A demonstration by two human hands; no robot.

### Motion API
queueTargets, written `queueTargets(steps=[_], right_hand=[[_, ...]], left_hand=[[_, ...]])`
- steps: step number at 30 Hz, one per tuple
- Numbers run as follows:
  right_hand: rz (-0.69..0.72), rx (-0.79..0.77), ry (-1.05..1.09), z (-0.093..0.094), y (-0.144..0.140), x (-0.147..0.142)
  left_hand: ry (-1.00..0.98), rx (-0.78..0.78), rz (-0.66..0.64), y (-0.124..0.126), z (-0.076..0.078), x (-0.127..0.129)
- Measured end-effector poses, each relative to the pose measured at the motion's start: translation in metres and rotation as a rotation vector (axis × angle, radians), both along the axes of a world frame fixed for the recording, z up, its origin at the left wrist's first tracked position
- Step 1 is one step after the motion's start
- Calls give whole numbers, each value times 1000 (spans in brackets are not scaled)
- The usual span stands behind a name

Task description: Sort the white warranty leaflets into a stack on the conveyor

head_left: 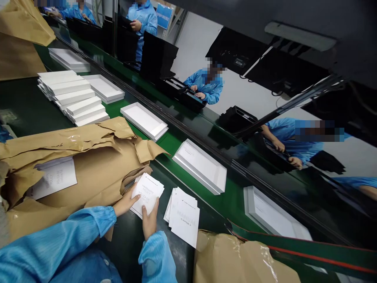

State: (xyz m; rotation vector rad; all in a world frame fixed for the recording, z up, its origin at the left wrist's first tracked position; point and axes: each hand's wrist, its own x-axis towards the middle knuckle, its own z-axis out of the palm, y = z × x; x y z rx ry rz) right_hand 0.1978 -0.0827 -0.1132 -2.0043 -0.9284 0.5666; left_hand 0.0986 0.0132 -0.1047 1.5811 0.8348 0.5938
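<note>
A small stack of white warranty leaflets (149, 189) is gripped at its left side by my left hand (129, 200). My right hand (150, 219) holds the same stack at its lower right, thumb and fingers closed on it. The top sheet reads "Warranty Policy". Just right of my hands, a fanned pile of white manuals (185, 214) lies on the dark worktop (131, 239). On the left is a torn brown paper wrapper (100, 173), with more leaflets (59, 177) showing through its opening.
White box trays (144, 120) sit along the green conveyor (169, 157); one tray (203, 165) holds a printed sheet. Stacked white boxes (73, 94) stand at the back left. Another brown paper bundle (241, 259) lies front right. Several people in blue work beyond the belt.
</note>
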Motion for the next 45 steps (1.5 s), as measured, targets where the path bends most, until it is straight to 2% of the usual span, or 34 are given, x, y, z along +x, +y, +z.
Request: queueTargets(steps=[2,4,8,12,18,24,28,31,35,38,41,45], right_hand=[[20,-49,46,3,-2,0],[22,-66,-15,-1,-7,-1],[65,-62,-304,-14,-20,-7],[133,-163,-534,-16,-36,-14],[149,-241,-671,-6,-45,-25],[145,-238,-712,-8,-48,-25],[116,-213,-689,-10,-49,-23],[123,-188,-667,-12,-50,-22],[131,-194,-621,-11,-51,-22],[175,-151,-528,1,-53,-20],[186,-56,-464,22,-58,-6],[35,-28,-572,39,-75,38]], left_hand=[[12,33,-25,3,0,-3],[31,77,-33,4,-4,-5],[77,179,30,-2,-17,-6],[127,295,100,-7,-22,-7],[245,430,94,-7,0,-15],[322,477,77,-6,18,-15],[313,472,80,-14,32,-16],[276,452,35,-21,44,-16],[204,324,-41,-25,53,-14],[151,188,-58,-23,56,-14],[107,77,-58,-21,60,-18],[64,-24,9,-26,62,-31]])
